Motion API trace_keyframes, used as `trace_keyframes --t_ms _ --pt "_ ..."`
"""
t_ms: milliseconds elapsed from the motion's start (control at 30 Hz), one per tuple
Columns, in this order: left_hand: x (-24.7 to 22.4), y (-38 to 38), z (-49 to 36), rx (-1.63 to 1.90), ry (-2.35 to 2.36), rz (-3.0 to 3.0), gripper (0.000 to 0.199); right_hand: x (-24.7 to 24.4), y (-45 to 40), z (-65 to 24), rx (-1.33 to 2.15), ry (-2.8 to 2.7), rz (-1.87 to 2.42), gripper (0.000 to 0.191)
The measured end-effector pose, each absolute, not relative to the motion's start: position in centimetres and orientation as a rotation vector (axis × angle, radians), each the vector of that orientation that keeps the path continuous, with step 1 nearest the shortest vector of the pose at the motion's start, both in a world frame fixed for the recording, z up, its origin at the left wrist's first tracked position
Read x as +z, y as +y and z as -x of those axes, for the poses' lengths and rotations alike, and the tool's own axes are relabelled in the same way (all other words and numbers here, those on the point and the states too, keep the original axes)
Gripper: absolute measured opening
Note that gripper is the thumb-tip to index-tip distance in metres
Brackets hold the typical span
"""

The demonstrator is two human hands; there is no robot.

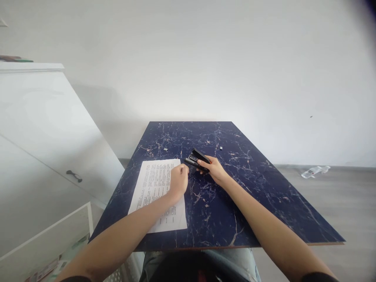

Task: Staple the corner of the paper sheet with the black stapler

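A black stapler (194, 159) is in my right hand (213, 168), with its top arm raised from its base and its jaws pointing left. My left hand (179, 178) is closed over the upper right part of the printed paper (152, 184), close to the stapler's front end. Whether its curled fingers hold something small is hidden. The printed sheet lies on the left half of the dark blue marbled table (217, 211). Farther back on the table lie two small pale pieces, one at the left (165, 149) and one at the right (221, 148).
A white cabinet (58, 129) with a dark handle stands at the left, above an open white drawer or box (47, 231) with papers inside. A pale wall (205, 70) rises behind the table. A clear plastic object (315, 171) lies on the floor at the right.
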State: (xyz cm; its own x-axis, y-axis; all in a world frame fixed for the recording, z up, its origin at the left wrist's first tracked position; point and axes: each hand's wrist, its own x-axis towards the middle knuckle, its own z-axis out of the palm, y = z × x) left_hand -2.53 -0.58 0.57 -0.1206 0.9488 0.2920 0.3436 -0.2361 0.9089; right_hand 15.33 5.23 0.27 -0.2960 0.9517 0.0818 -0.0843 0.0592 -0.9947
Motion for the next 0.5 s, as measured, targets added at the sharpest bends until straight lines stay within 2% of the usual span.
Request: trace_keyframes --t_ms 67,233,367,500 --pt "1.1 -2.0 2.2 1.318 1.274 -1.941 0.025 0.6 5.0 -14.6 1.407 -1.397 0.95 0.041" --pt "0.0 -4.7 0.4 0.995 0.533 -2.862 0.013 1.1 4.3 -11.3 1.286 -1.655 1.009 0.041" --pt "-1.4 -4.9 -0.4 0.848 0.342 -3.061 0.013 0.7 3.9 -8.4 1.112 -1.903 1.04 0.043" --pt "-1.5 -4.4 -0.1 0.954 0.419 -3.019 0.013 0.4 3.9 -6.7 1.026 -2.025 1.016 0.047"
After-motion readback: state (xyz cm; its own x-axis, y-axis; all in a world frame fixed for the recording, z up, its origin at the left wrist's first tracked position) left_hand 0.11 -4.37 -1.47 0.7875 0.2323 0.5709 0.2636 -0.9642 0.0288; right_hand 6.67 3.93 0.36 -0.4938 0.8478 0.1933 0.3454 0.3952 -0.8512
